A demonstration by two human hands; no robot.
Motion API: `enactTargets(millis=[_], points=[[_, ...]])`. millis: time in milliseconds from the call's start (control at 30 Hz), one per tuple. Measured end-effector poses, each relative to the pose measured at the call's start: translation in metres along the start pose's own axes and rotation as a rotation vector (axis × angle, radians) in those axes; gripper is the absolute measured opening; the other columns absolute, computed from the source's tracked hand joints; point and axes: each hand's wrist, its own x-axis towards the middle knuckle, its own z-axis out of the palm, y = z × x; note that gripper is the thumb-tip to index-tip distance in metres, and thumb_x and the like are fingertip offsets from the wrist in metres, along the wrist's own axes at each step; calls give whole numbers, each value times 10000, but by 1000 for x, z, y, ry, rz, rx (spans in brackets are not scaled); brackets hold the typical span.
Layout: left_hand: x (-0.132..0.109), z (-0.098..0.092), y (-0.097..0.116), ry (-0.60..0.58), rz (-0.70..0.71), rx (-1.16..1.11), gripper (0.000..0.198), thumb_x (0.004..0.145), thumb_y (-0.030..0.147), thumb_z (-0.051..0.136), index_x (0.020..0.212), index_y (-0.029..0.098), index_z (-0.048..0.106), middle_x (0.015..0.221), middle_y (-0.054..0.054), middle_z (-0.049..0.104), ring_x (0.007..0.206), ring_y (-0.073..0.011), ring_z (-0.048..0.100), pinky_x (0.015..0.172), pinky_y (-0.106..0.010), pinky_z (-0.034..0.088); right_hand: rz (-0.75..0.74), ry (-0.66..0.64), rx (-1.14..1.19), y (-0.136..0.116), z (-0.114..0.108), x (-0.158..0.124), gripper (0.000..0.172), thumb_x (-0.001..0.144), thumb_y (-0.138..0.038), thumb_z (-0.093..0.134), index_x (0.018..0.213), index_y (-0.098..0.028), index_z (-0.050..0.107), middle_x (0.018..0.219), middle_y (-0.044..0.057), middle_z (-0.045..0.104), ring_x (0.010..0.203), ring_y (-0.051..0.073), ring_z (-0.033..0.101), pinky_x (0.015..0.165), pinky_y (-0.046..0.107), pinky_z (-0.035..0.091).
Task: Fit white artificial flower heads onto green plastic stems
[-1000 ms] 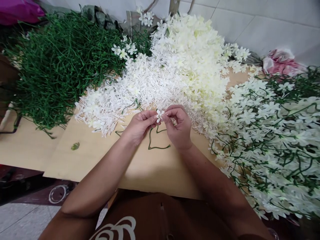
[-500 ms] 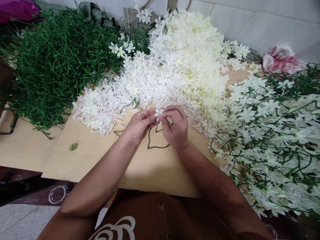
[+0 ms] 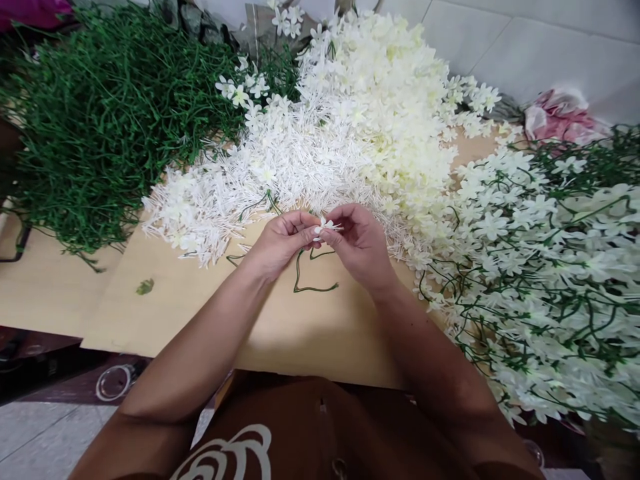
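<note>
A small white flower [image 3: 324,227] is pinched between both hands over the table. My left hand [image 3: 283,243] has thumb and fingers closed on its left side. From the right, my right hand [image 3: 361,247] pinches the same flower, with its fingers curled and partly hidden. Just below the hands a bent green stem [image 3: 297,273] lies on the board. Behind them spreads a heap of thin white pieces [image 3: 310,157], joined to a pile of cream-white blossoms [image 3: 400,100].
A big mound of green stems [image 3: 115,127] fills the left. Finished-looking flower sprays [image 3: 555,267] cover the right side. A pink and white plastic bag [image 3: 563,117] is at the back right. A small green scrap [image 3: 145,287] lies on the board [image 3: 190,327].
My right hand has turned and its fingers have drawn together around the flower, whose thin white strands now show. The view has shifted slightly.
</note>
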Motion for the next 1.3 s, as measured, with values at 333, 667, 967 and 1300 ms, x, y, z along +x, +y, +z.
enactTargets(millis=[333,667,967,1300], points=[[1,0,-8,266,230,1316,195,808,378,663,824,184,647,845,-87,651,861,-257,575,801,-378,411,26,95,-40,0,-22,8,380,700,-537,759,737,-206,576,661,-33,569,609,94,516,579,259,448],[6,5,-6,269,229,1407,83,846,178,522,791,173,585,872,-106,659,901,-277,587,829,-409,372,179,57,47,19,-19,8,344,665,-466,799,731,-198,594,704,-18,623,665,109,569,666,278,486],[2,2,-6,151,162,581,78,769,192,595,747,171,667,675,6,622,635,-130,506,634,-254,383,203,35,204,18,-19,7,376,627,-505,826,711,-213,605,690,-26,641,661,118,604,707,294,518],[0,0,3,35,224,659,107,752,216,625,678,180,694,693,-15,601,684,-143,531,686,-268,414,357,-32,342,16,-18,5,373,594,-469,856,684,-208,605,630,-50,609,589,94,565,640,269,521]])
